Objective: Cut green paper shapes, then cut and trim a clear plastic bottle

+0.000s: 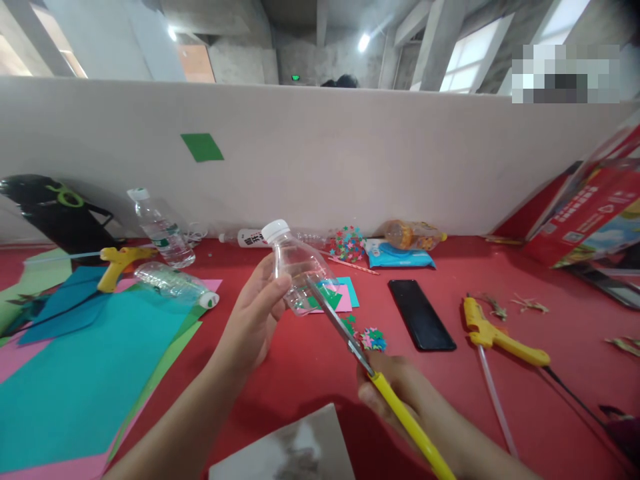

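Note:
Tilted above the red table is the cut-off top of a clear plastic bottle (305,267) with a white cap. My left hand (255,310) grips it near the neck, thumb in front. In my right hand (395,383) is a pair of scissors (350,337) with long metal blades and yellow handles. The blade tips meet the bottle's lower edge; whether they are cutting into it I cannot tell. Behind and below lie small pink, green and blue paper pieces (345,297) and a little pile of colourful paper stars (373,339).
At left are coloured paper sheets (100,373), a yellow glue gun (117,263) and plastic bottles (163,230). To the right lie a black phone (421,315) and another yellow glue gun (505,337). A white partition (310,153) stands behind; a whitish sheet (295,450) lies in front.

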